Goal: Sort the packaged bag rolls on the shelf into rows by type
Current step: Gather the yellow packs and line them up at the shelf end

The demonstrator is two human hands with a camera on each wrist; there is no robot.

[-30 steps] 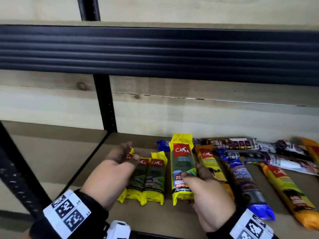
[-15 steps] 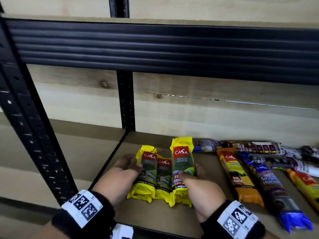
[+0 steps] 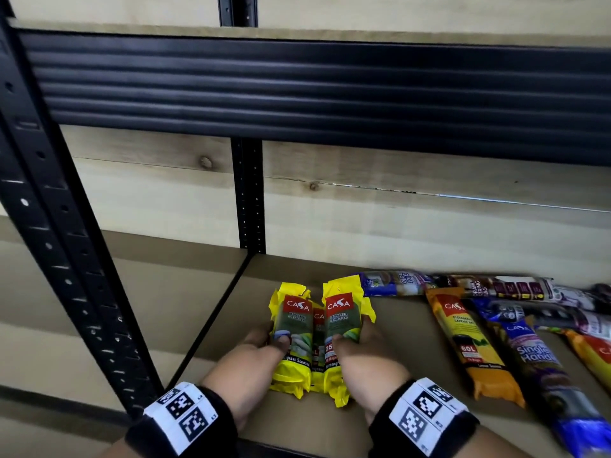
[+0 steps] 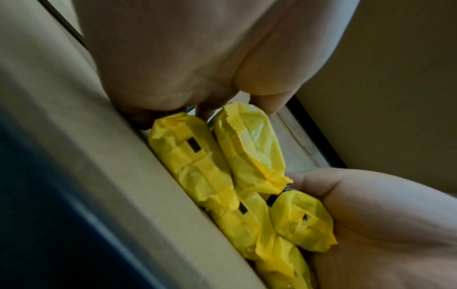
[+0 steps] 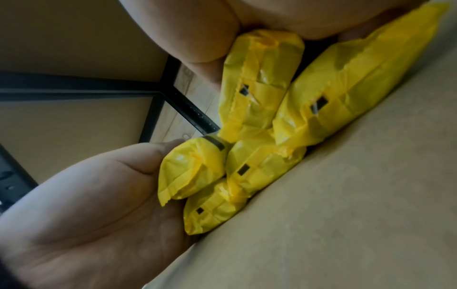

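Note:
Several short yellow CASA rolls (image 3: pixel 337 325) lie bunched at the shelf's left front. My left hand (image 3: pixel 269 338) grips the bundle from the left, thumb on top of the left roll. From the right, my right hand (image 3: pixel 352 332) grips it, thumb on the right roll. One roll sits low between the two outer ones. The left wrist view shows the yellow rolls (image 4: pixel 222 166) stacked in two layers between both palms. In the right wrist view the yellow rolls (image 5: pixel 259 117) rest on the shelf board (image 5: pixel 346 195). Fingertips are mostly hidden behind the packs.
Right of the bundle lie a long orange roll (image 3: pixel 469 345), a blue and purple roll (image 3: pixel 542 368) and another orange roll (image 3: pixel 595 355). Dark rolls (image 3: pixel 496 287) and a blue roll (image 3: pixel 393 283) lie along the back. A black upright (image 3: pixel 248 196) and a black beam (image 3: pixel 297 90) frame the bay.
My right hand brought its yellow roll leftward against the other two. Both hands then squeezed the rolls into a tight bundle, further from the long orange roll.

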